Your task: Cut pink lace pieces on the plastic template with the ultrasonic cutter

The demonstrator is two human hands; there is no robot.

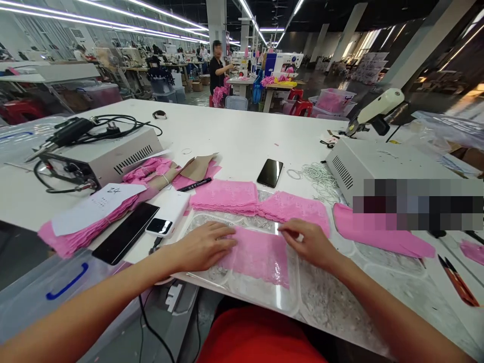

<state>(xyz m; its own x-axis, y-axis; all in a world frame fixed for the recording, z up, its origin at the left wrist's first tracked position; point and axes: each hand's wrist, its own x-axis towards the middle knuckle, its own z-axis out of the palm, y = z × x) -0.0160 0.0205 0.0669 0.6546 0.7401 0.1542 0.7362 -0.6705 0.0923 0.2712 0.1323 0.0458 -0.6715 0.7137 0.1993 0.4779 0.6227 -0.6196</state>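
Observation:
A single piece of pink lace fabric lies flat on a clear plastic sheet at the table's front edge. My left hand rests on its left end, fingers stretched out and lying flat. At the upper right corner of the piece, my right hand has thumb and fingertips drawn together in a pinch; whatever is between them is too small to make out. Just beyond both hands lie two stacks of pink lace, a left stack and a right stack.
To the left are a papered pink bundle, a dark phone, a power bank, a pen and a grey machine. Another phone, smooth pink fabric and orange-handled snips lie ahead and right. A co-worker stands far off.

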